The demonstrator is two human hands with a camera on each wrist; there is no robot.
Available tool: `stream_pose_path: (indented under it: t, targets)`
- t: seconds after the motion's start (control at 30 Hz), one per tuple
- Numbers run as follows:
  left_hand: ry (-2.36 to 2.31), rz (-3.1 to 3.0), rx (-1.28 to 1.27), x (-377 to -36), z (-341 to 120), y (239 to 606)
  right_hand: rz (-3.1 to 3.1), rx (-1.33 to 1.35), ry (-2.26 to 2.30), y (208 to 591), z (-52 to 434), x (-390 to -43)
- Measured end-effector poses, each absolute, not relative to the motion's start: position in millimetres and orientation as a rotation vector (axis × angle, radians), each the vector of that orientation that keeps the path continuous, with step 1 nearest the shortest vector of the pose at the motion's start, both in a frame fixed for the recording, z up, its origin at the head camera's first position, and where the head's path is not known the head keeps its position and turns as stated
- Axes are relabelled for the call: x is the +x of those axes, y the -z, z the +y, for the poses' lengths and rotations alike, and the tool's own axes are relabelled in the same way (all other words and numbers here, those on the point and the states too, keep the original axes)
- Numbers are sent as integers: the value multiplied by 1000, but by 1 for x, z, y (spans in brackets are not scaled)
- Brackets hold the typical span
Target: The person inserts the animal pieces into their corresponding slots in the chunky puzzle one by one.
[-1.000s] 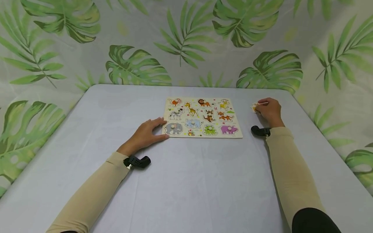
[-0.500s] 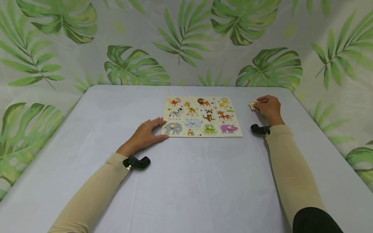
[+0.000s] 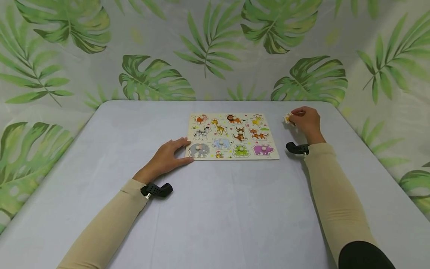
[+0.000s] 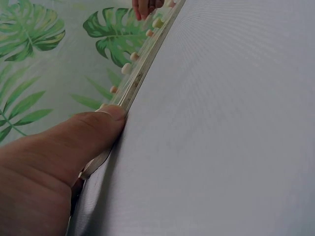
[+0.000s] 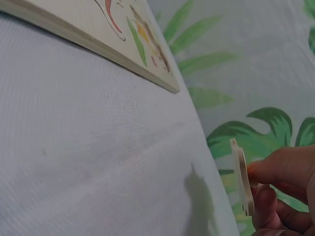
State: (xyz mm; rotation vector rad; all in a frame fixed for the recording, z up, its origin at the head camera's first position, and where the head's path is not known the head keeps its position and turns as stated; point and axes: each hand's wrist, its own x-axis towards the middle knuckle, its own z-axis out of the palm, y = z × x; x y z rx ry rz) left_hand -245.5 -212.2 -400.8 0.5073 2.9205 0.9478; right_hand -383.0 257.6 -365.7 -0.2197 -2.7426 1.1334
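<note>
A wooden knob puzzle board (image 3: 251, 155) with painted animals lies on the table. My left hand (image 3: 165, 158) touches its near-left corner, the thumb along the front edge and the fingers at the left side. In the left wrist view, the thumb (image 4: 91, 132) presses against the board's edge. To the right of the board, raised above the table, my right hand (image 3: 307, 122) pinches a small yellow-and-white puzzle piece (image 3: 287, 118). The right wrist view shows that piece (image 5: 241, 177) edge-on, its knob mostly hidden by the fingertips; its picture is too small to tell.
A white cloth covers the table (image 3: 208, 209), whose far edge meets a leaf-printed backdrop (image 3: 218, 45). Several round knobs (image 4: 126, 68) stand up from the board. The piece and hand cast a shadow (image 5: 199, 199) on the cloth.
My right hand has lifted the puzzle piece and shifted slightly left, toward the board. The left hand has stayed at the board's corner.
</note>
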Motion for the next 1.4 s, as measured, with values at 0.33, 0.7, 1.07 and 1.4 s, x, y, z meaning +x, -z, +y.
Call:
stream_pose_path:
  t: [0.33,0.7,1.07,1.4]
  targets:
    - [-961,2936,521,-247,-213,393,-2710,-209,-1152,356,245,-385]
    - [-976,2922,499,-247,-212,393,-2701,-189,-1185,360,237,-386]
    - [-975,2924,507,-245,-211,397,-2691,-126,-1203,365,226,-384]
    - [-992,2912,501,-241,-210,397,-2672,-98,-1272,368,212,-383]
